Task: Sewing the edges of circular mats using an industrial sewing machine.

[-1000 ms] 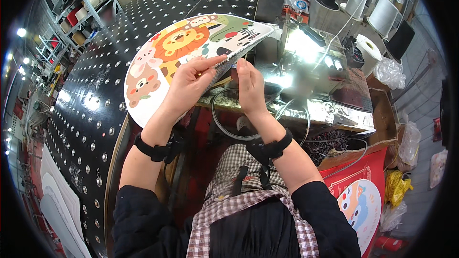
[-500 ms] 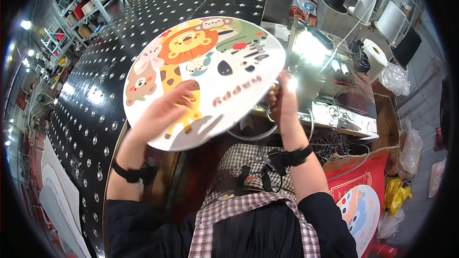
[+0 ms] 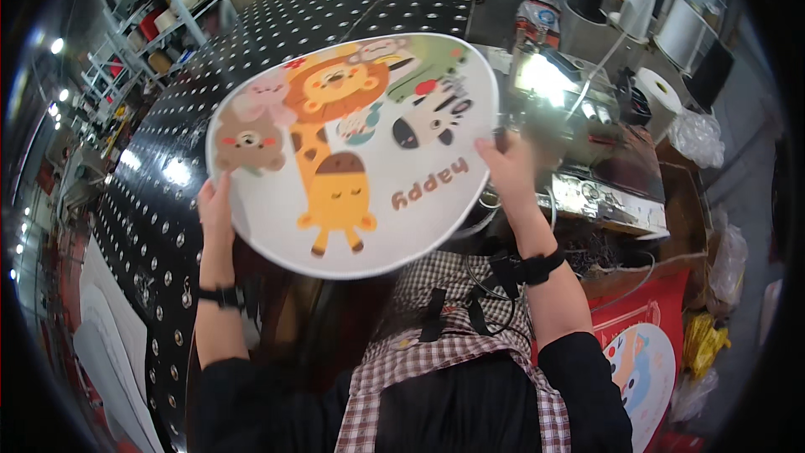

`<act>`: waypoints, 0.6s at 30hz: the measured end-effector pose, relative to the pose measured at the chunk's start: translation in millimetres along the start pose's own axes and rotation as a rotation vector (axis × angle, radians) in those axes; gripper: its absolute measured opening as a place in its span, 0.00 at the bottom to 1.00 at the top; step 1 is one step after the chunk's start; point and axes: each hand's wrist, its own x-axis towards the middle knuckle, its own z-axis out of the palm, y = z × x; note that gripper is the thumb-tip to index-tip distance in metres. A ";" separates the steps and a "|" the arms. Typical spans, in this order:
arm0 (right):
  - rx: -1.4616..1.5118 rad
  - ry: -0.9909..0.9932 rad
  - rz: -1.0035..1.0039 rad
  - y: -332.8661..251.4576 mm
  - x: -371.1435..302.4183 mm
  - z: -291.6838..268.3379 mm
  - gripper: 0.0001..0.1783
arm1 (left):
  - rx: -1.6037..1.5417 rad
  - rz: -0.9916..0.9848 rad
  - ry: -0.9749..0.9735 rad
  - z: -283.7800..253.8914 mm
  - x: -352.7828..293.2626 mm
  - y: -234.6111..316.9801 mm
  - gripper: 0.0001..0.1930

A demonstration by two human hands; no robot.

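A round white mat (image 3: 386,235) printed with cartoon animals, among them a lion, a giraffe, a zebra and a bear, is held up in front of me. At its left edge, my left hand (image 3: 216,216) grips the rim with the thumb on top; the other fingers are hidden beneath. My right hand (image 3: 511,172) pinches the opposite edge, close to the sewing machine (image 3: 558,88). The mat tilts over the table's near edge and covers part of the tabletop.
A black table (image 3: 159,193) dotted with metal studs spreads left and behind the mat. White thread cones (image 3: 681,35) stand at the back right. A cardboard box (image 3: 683,210) and another printed mat (image 3: 646,377) are at the right. Grey-white sheets (image 3: 109,344) lie at the lower left.
My left hand has moved from the mat's printed face to its left edge. My right hand now grips the right edge, and the mat has turned slightly and come a little nearer.
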 end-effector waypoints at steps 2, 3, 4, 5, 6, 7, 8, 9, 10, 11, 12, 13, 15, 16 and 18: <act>-0.225 -0.015 -0.117 -30.0 -15.4 -2.9 0.10 | 0.208 0.246 0.059 -8.0 -22.4 14.2 0.09; -0.164 -0.022 -0.156 -46.3 -25.9 -2.2 0.09 | 0.213 0.338 0.072 -12.3 -33.9 21.0 0.09; -0.106 -0.023 -0.197 -68.1 -37.3 -4.8 0.09 | 0.131 0.514 0.115 -4.2 -51.0 41.6 0.09; -0.062 0.023 -0.286 -90.8 -45.2 -10.3 0.06 | 0.091 0.565 0.124 -29.9 -54.4 42.6 0.10; -0.027 0.060 -0.369 -105.4 -48.7 -19.0 0.04 | 0.430 0.588 0.270 -50.7 -60.9 57.8 0.12; 0.120 0.172 -0.373 -116.6 -53.1 -34.0 0.03 | 0.545 0.675 0.412 -53.9 -62.9 68.6 0.14; 0.289 0.249 -0.377 -125.9 -56.2 -42.7 0.04 | 0.681 0.753 0.593 -63.2 -72.8 87.3 0.16; 0.465 0.254 -0.540 -130.3 -59.5 -65.9 0.03 | 0.647 0.730 0.627 -41.6 -72.9 99.3 0.18; 0.448 0.527 -0.510 -132.8 -71.8 -89.0 0.09 | 0.618 0.703 0.666 -14.7 -71.0 108.3 0.20; -0.061 0.771 -0.419 -156.3 -89.0 -105.5 0.14 | 0.162 0.650 0.385 6.7 -61.0 117.5 0.20; -0.428 0.803 -0.655 -151.7 -107.5 -147.7 0.18 | -0.281 0.569 0.117 25.5 -52.7 128.3 0.21; -0.780 0.793 -0.889 -130.2 -126.7 -214.0 0.23 | -0.501 0.604 -0.253 29.2 -40.7 131.8 0.21; 0.278 0.296 -0.531 -124.2 -174.9 -310.1 0.26 | -0.085 0.753 -0.247 118.1 -80.0 149.9 0.23; 0.428 -0.066 -0.323 -159.7 -203.3 -265.0 0.26 | -0.018 0.753 -0.298 120.3 -82.2 141.3 0.23; -0.184 0.511 -0.340 -143.4 -232.5 -242.5 0.25 | -0.105 0.705 -0.450 143.6 -80.0 123.7 0.21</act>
